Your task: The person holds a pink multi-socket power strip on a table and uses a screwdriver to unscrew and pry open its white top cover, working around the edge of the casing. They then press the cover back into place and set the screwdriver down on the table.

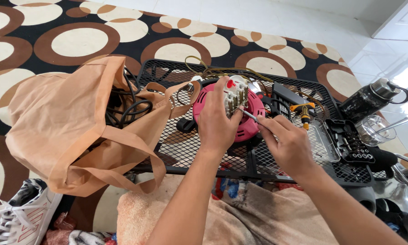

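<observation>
My left hand (pixel 216 120) grips a white switch block with a red button (pixel 235 93) and metal prongs, held over a round pink device (pixel 254 111) on a black mesh table (pixel 181 145). In my right hand (pixel 285 143) is a thin screwdriver (pixel 248 114) whose tip touches the block's prongs. Yellow and dark wires (pixel 222 70) run from the block toward the back of the table.
An orange cloth bag (pixel 63 118) with black cables inside sits on the table's left. To the right are an open bit case (pixel 349 140), an orange-handled driver (pixel 304 111), a dark bottle (pixel 369 100) and a glass cup (pixel 376 129). A white sneaker (pixel 20 213) lies bottom left.
</observation>
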